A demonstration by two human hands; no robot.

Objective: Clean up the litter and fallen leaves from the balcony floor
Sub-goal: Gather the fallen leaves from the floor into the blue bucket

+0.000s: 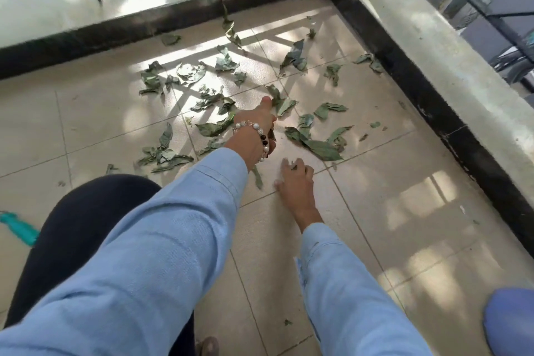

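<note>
Green leaves (315,144) lie scattered mid-frame on the tiled floor (433,240). The left hand (257,121) reaches among them, fingers closed, seemingly on some leaves. The right hand (294,179) rests curled on the tile, pinching a scrap. Better to rake leaves into one heap before lifting

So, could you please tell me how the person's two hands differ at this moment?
The left hand stretches far out among the leaves; the right hand stays nearer the body. The left wears a beaded bracelet; the right wrist is bare. Both come from light blue sleeves and work at floor level.
</note>
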